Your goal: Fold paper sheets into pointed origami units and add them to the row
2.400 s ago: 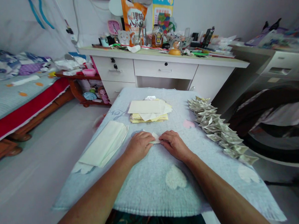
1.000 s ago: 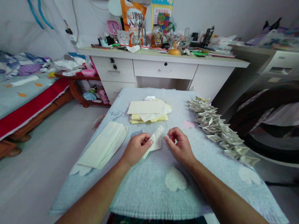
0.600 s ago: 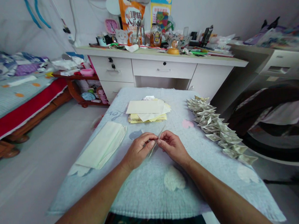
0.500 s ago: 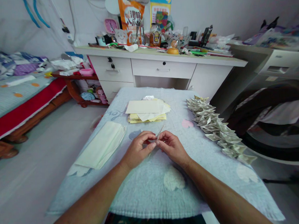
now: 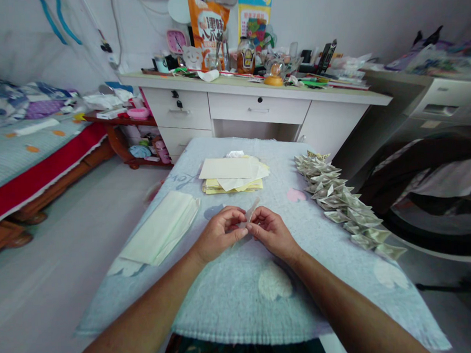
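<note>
Between my two hands, over the middle of the cloth-covered table (image 5: 242, 297), is a narrow piece of folded paper (image 5: 253, 208). My left hand (image 5: 223, 231) pinches it from the left with thumb and fingertips, and my right hand (image 5: 270, 228) pinches it from the right. The paper's pointed upper end sticks up between the fingers; much of the rest is hidden by them. Beyond the hands lies a stack of pale and yellow paper sheets (image 5: 227, 168). Left of my left hand is a pile of long, pale green paper sheets (image 5: 161, 228).
Rows of folded grey paper pieces (image 5: 335, 195) run along the table's right side. Behind stands a white desk (image 5: 259, 109) crowded with jars and bags. A washing machine (image 5: 433, 113) is at the right, a bed (image 5: 33, 155) at the left.
The paper has turned slightly between the fingers, so its upper end looks wider now. Both hands keep their pinch in nearly the same place.
</note>
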Tool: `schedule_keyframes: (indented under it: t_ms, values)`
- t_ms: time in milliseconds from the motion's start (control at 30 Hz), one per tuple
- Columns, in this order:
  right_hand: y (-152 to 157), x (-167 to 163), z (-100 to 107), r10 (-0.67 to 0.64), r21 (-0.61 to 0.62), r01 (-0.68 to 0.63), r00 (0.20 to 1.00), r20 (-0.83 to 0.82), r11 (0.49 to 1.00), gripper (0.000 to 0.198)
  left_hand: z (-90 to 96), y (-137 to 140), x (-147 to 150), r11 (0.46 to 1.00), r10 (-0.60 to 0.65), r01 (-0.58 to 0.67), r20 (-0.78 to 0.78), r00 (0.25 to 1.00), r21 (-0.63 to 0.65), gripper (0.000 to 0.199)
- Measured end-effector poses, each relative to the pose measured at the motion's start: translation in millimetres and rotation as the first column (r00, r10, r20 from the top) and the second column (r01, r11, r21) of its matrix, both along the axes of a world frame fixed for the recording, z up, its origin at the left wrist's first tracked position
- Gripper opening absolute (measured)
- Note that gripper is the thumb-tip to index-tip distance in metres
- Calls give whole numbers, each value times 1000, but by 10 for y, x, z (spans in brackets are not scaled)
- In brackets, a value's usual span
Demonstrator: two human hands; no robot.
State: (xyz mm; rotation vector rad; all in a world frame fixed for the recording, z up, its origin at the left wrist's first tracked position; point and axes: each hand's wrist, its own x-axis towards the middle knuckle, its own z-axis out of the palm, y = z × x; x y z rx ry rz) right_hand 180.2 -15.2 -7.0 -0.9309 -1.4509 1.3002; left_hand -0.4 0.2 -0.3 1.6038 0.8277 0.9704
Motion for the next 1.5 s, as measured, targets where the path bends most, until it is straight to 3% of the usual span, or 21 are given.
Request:
schedule_keyframes:
  t_ms: [367, 533, 833, 1167, 1367, 1500]
  values:
    - [7, 6, 26, 2, 44, -3, 1000, 19, 999, 23, 88, -43, -4, 969, -46, 74, 123, 991, -236, 42]
    - [-5, 12, 32, -34, 34, 33, 999, 30, 999, 12, 102, -58, -5, 954, -22, 76, 186, 982, -291, 47]
    - [-34, -1, 58, -288, 205, 231, 904, 316, 951, 14, 133, -100, 57, 952, -40, 106, 228, 973, -286, 46]
    - [14, -8, -4, -313, 163, 274, 895, 318, 948, 5, 96, -86, 52, 936, -72, 158, 269, 960, -314, 44]
    - [20, 11, 4, -314, 139, 283, 880, 357, 949, 10, 78, -88, 59, 918, -125, 229, 311, 942, -323, 44]
    - [16, 9, -2, -293, 128, 265, 901, 319, 956, 10, 105, -89, 46, 921, -94, 201, 310, 946, -333, 42]
